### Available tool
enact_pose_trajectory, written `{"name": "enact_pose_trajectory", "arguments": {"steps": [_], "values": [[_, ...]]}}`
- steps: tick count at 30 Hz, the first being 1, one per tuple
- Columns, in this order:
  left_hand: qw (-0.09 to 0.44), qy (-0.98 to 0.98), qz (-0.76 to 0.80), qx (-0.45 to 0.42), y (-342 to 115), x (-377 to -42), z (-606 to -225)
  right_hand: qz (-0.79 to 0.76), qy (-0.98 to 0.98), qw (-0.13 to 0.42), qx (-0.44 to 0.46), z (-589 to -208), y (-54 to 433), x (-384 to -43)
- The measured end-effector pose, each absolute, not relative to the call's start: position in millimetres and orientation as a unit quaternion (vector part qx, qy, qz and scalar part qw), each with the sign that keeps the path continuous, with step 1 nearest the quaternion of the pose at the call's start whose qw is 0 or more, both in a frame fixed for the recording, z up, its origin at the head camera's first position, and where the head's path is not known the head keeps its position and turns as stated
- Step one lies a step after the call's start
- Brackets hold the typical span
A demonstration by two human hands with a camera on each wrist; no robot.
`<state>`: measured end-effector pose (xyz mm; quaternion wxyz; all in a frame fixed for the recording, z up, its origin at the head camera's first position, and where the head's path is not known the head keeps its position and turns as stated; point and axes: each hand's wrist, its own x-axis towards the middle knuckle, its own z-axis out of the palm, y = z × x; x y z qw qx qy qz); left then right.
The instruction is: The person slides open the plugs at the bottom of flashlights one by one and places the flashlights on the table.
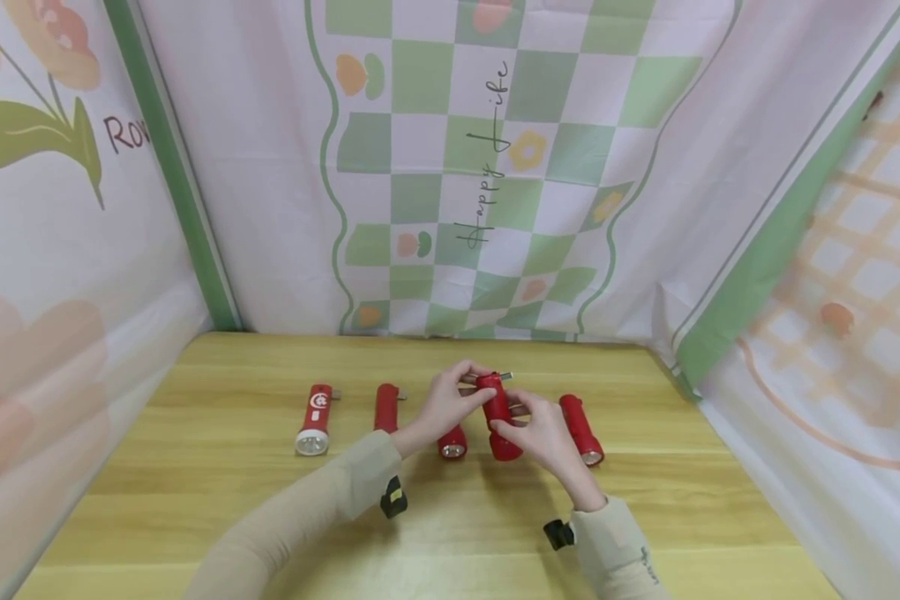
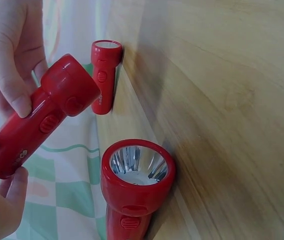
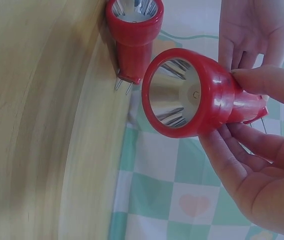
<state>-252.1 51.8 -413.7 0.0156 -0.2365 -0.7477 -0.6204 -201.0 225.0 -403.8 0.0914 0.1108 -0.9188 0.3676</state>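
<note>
A red flashlight [image 1: 497, 404] is held between both hands above the wooden table. My left hand [image 1: 450, 402] grips its tail end with thumb and fingers, beside two metal plug prongs [image 1: 506, 376] that stick out there. My right hand [image 1: 543, 432] holds the same flashlight nearer its head, the thumb along the barrel. The right wrist view shows its round lens and silver reflector [image 3: 174, 93]. A ribbed switch [image 2: 49, 123] shows on the barrel in the left wrist view. Another red flashlight [image 1: 453, 443] lies just under the left hand, partly hidden by it.
On the wooden table [image 1: 232, 517] lie more flashlights: one red with a white head [image 1: 319, 412] at far left, a red one [image 1: 386, 407] partly behind the left forearm, and a red one [image 1: 581, 429] right of the hands. A printed curtain [image 1: 480, 167] hangs behind the table.
</note>
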Motion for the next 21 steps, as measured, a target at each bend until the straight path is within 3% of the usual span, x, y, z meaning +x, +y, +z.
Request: {"name": "enact_pose_trajectory", "arguments": {"steps": [21], "values": [[0.012, -0.758, -0.601, -0.251, 60.0, -259.5, -411.9, 0.378, -0.917, 0.084, 0.094, -404.0, 229.3, -201.3]]}}
